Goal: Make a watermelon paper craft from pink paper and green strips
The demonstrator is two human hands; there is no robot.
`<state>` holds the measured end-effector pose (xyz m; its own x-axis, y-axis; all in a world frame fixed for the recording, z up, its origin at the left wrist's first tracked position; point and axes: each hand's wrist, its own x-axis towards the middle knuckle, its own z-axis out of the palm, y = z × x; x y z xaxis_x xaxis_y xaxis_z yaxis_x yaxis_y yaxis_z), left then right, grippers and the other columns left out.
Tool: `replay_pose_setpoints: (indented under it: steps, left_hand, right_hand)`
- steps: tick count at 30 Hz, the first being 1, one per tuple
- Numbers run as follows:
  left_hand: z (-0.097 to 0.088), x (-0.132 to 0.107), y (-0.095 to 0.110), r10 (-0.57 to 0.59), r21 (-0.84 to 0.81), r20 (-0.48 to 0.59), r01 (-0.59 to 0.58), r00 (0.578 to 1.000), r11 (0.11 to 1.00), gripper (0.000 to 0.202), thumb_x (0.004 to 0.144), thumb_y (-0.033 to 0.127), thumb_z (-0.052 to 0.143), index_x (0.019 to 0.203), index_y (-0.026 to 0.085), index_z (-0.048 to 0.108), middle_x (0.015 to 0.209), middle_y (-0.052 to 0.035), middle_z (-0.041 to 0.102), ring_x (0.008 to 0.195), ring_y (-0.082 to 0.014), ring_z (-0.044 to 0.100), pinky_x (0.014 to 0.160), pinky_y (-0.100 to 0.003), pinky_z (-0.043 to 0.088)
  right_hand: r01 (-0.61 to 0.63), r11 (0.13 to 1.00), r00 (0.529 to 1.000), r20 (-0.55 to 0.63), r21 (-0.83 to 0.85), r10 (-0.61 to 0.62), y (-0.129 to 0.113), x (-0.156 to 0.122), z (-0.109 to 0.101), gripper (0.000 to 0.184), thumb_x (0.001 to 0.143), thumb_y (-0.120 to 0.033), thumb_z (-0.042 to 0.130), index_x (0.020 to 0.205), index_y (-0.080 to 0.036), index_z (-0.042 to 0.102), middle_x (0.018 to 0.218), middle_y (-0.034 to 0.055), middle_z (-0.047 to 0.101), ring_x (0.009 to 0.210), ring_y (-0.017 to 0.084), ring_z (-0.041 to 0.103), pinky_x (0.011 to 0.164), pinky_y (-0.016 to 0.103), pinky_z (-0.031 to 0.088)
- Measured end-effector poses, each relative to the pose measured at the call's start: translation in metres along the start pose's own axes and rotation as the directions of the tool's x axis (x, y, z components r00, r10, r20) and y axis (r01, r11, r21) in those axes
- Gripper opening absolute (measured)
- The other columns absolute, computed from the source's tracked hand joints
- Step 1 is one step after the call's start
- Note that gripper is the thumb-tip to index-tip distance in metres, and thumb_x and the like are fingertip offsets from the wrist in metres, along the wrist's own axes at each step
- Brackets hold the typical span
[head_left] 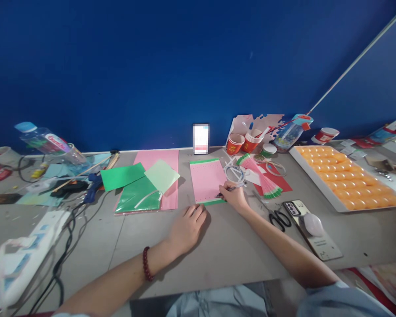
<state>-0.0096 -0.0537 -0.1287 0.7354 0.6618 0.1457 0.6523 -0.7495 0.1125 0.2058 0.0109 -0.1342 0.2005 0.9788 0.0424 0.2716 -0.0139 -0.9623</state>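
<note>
A pink sheet with green bands at top and bottom [205, 178] lies on the grey table [218, 246]. My right hand [235, 197] is closed round a pen [229, 189], its tip at the sheet's lower right corner. My left hand [187, 226] rests on the table just below the sheet's lower left corner, fingers loosely curled and touching the tabletop; nothing shows in it. A red bead bracelet [147, 263] is on that wrist.
Green and pink paper sheets [141, 185] lie to the left, with a glue gun [92, 187], cables and a power strip [29, 246] beyond. Right: folded watermelon fans [267, 182], scissors [279, 219], a phone [293, 208], an orange ball tray [348, 178], red paper cups [242, 143].
</note>
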Motion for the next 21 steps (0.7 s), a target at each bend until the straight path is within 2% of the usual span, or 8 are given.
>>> replay_pose_setpoints:
  steps: [9, 13, 17, 21]
  left_hand:
    - [-0.0042, 0.0011, 0.0009, 0.001, 0.005, 0.005, -0.001, 1.000, 1.000, 0.043, 0.086, 0.009, 0.041, 0.128, 0.015, 0.047, 0.130, -0.0126, 0.053, 0.113, -0.0260, 0.048, 0.092, -0.040, 0.040]
    - [-0.0024, 0.0008, 0.0005, 0.001, 0.000, -0.007, -0.001, 1.000, 1.000, 0.042, 0.086, 0.010, 0.041, 0.128, 0.014, 0.047, 0.131, -0.0130, 0.053, 0.114, -0.0260, 0.048, 0.093, -0.039, 0.040]
    - [-0.0014, 0.0004, -0.0001, 0.000, -0.002, 0.005, 0.000, 1.000, 1.000, 0.042, 0.086, 0.010, 0.042, 0.128, 0.013, 0.047, 0.130, -0.0125, 0.053, 0.113, -0.0270, 0.048, 0.093, -0.040, 0.041]
    - [-0.0009, 0.0000, -0.0003, 0.004, -0.012, 0.000, -0.004, 1.000, 1.000, 0.042, 0.087, 0.010, 0.042, 0.129, 0.013, 0.046, 0.131, -0.0131, 0.052, 0.113, -0.0270, 0.048, 0.093, -0.040, 0.041]
  right_hand:
    - [-0.018, 1.000, 0.999, -0.029, -0.001, 0.018, 0.0020, 0.0017, -0.0014, 0.032, 0.068, -0.038, 0.059, 0.049, -0.022, 0.039, 0.036, -0.0061, 0.039, 0.042, 0.016, 0.059, 0.039, 0.020, 0.039]
    - [-0.060, 0.998, 0.994, -0.087, 0.016, 0.061, -0.0020, 0.0048, -0.0051, 0.030, 0.067, -0.037, 0.056, 0.049, -0.023, 0.036, 0.036, -0.0067, 0.037, 0.040, 0.016, 0.057, 0.038, 0.022, 0.043]
    - [-0.077, 0.997, 0.993, -0.091, 0.024, 0.079, -0.0049, 0.0063, -0.0074, 0.026, 0.064, -0.033, 0.054, 0.047, -0.024, 0.036, 0.035, -0.0069, 0.036, 0.039, 0.015, 0.055, 0.040, 0.024, 0.048]
    - [-0.077, 0.997, 0.992, -0.093, 0.027, 0.080, -0.0045, 0.0057, -0.0069, 0.025, 0.062, -0.030, 0.054, 0.047, -0.023, 0.035, 0.037, -0.0072, 0.035, 0.040, 0.014, 0.054, 0.040, 0.023, 0.048]
